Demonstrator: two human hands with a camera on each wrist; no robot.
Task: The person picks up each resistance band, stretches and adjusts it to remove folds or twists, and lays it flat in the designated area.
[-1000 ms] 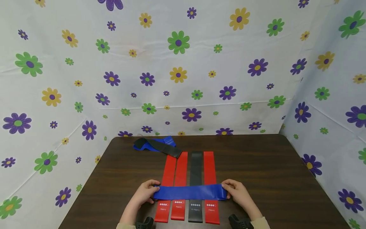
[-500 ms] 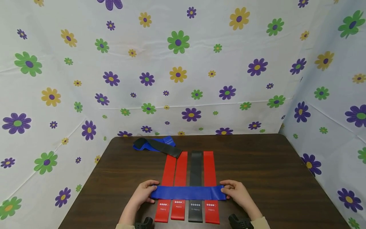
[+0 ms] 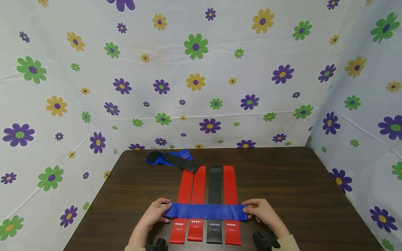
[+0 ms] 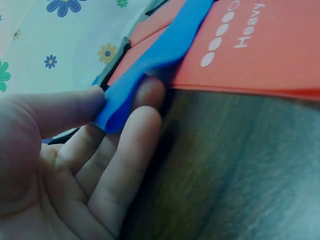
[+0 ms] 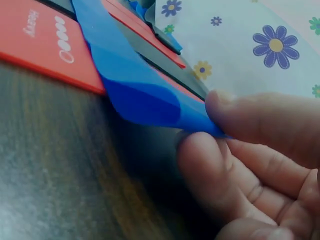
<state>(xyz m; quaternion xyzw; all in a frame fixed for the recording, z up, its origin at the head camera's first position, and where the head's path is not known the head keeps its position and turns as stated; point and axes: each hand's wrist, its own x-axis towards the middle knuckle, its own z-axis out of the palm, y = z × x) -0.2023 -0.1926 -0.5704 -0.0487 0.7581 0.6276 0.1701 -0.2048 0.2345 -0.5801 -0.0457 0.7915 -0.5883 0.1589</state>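
I have left hand (image 3: pixel 156 211) and right hand (image 3: pixel 261 211) pinching opposite ends of the blue band (image 3: pixel 202 211), crosswise over the flat black band (image 3: pixel 215 183); tugging unevenly from out here could twist the blue one.

Head cam: above, well back, facing forward/down over table (image 3: pixel 298 188) and flowered cloth (image 3: pixel 194 97). Wrist cams: close in on left hand (image 3: pixel 154 212) and right hand (image 3: pixel 261 210). Both share blue band (image 3: pixel 202 211) with head view.

Even, muted light covers the curtain (image 3: pixel 176 62); the head view is fairly sharp. Wrist views are hazy, with pale glare on the table (image 4: pixel 270 185) and, apparently, shadow beneath the band (image 5: pixel 145 100).
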